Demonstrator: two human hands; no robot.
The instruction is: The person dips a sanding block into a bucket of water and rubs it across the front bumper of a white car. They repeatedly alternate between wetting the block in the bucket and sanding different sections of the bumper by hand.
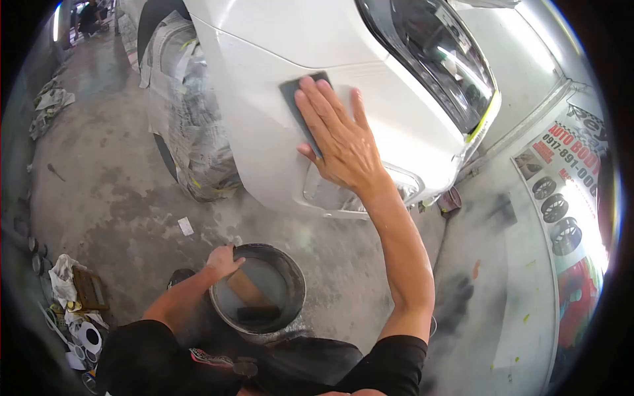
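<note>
My right hand (342, 142) lies with its fingers stretched over a dark sheet of sandpaper (290, 99), pressing it against the white car's (257, 86) corner panel. Its little finger is spread apart from the others, and the thumb sits at the sheet's lower edge. Down at left, my left hand (224, 259) is closed on the rim of a dark round bucket (300, 277); part of its fingers is hidden. Cloudy water (267, 274) fills the bucket's bottom, with a brown flat strip (247, 290) and a dark block (257, 313) in it.
Masking sheets (188, 105) cover the car's wheel. A white paper scrap (185, 226) lies on the wet concrete floor (105, 198). Tape rolls (89, 336) and rags (65, 274) are at lower left. A wall with a banner (561, 178) stands at right. Another person (89, 18) is far back.
</note>
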